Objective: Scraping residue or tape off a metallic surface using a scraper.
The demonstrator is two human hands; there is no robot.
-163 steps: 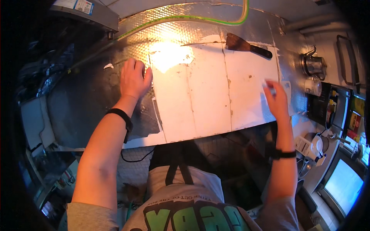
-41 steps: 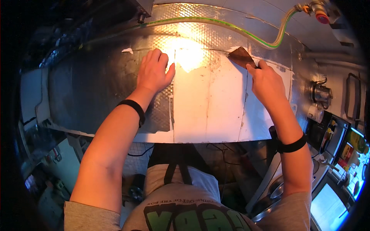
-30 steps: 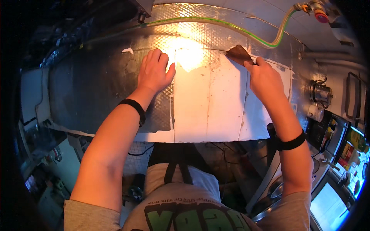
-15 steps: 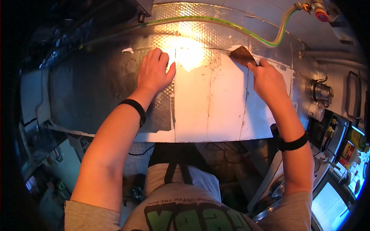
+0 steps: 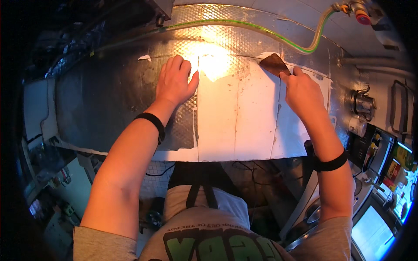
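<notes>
Holds scraper (image 5: 274, 65) nearside of hose (image 5: 217, 21) w/ R hand (image 5: 305, 90) curled round near end, slanting long axis fwd-L twd hose, & rests farther-off L hand (image 5: 174, 82) half-spread nearside too, w/ no obj visible.

The counter (image 5: 254, 117) is in front of the person. Foil (image 5: 117, 100) lies on its left side and along the back. The left hand (image 5: 176, 82) is on the foil. To its right, the right hand (image 5: 304, 91) is around the scraper (image 5: 275, 65), whose blade points left and back. A hose (image 5: 235, 23) runs behind both hands to the tap (image 5: 360, 12). A pot (image 5: 364, 104) is far right, behind a jar (image 5: 358, 127).
</notes>
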